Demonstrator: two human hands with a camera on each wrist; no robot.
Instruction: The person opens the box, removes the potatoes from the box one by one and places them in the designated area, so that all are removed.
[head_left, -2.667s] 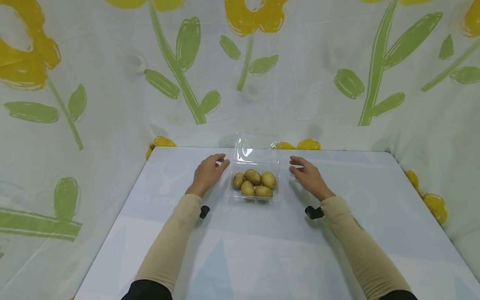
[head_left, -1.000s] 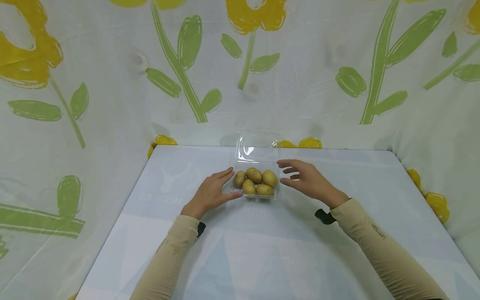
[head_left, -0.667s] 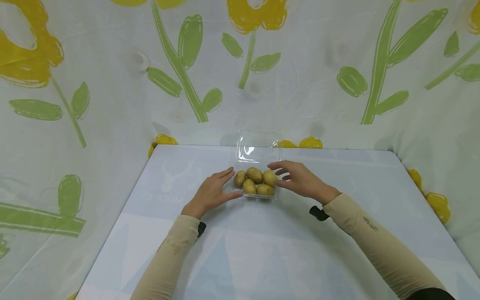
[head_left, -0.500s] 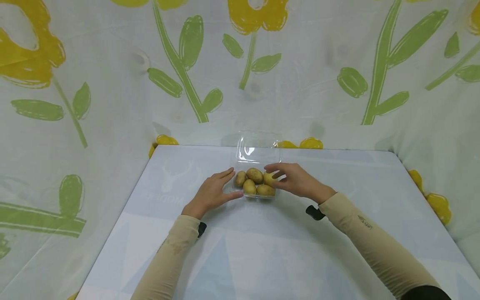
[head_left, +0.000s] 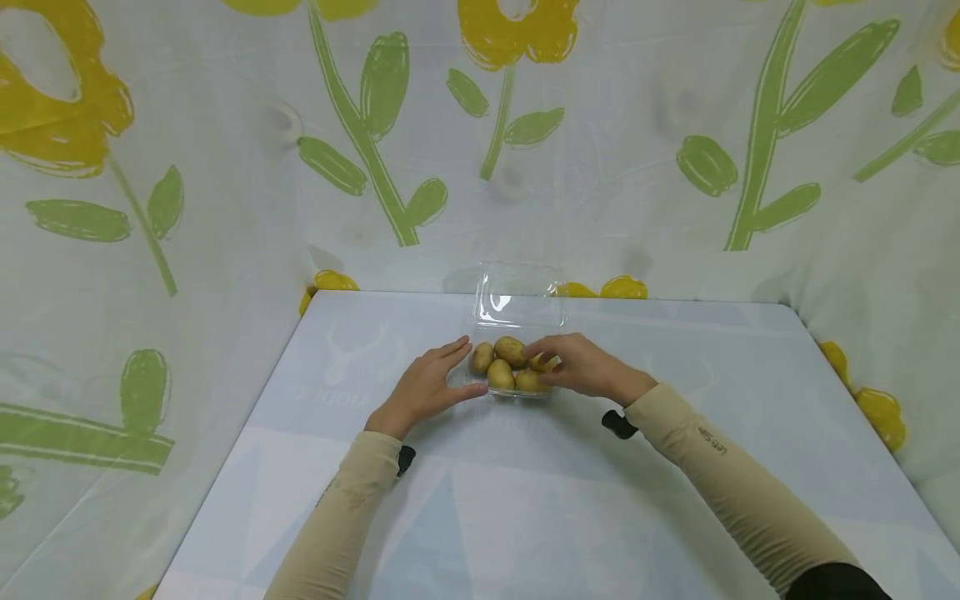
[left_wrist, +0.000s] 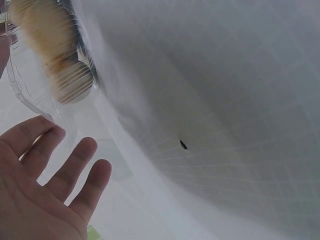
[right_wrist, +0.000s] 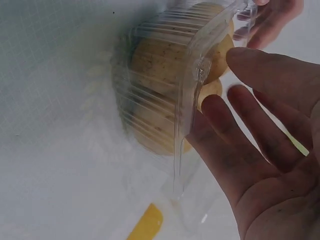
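A clear plastic clamshell box (head_left: 525,395) stands on the table with its lid (head_left: 517,310) raised at the back. Several potatoes lie inside, among them a rear potato (head_left: 510,351) and a front left potato (head_left: 501,375). My left hand (head_left: 423,389) spreads along the box's left side, thumb at the front corner and fingertips right at the rim. Over the box's right side reaches my right hand (head_left: 581,367), fingers slightly bent around the right rear potato (head_left: 542,364), which they partly hide. In the right wrist view its thumb and fingers straddle the rim (right_wrist: 187,90).
The white patterned table (head_left: 480,508) carries the box near its back edge. A flowered cloth (head_left: 600,167) hangs behind and at both sides. Dark wrist cameras sit under the left wrist and the right wrist (head_left: 619,424).
Both hands came in to the box's sides. My right hand then moved left, over the rim and down onto the right rear potato, while my left hand stayed at the left side.
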